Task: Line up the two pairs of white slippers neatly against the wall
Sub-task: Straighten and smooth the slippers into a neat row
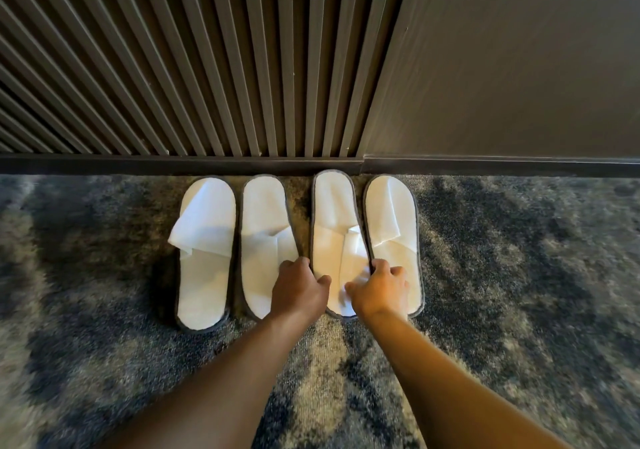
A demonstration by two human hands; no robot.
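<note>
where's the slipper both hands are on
In the head view, the third slipper from the left, toe at the baseboard, gripped by left hand and right hand.

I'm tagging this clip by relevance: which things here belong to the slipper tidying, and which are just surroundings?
Part of the job:
four white slippers
left hand
right hand
baseboard

Just there:
patterned carpet
slatted panel
plain wall panel
</note>
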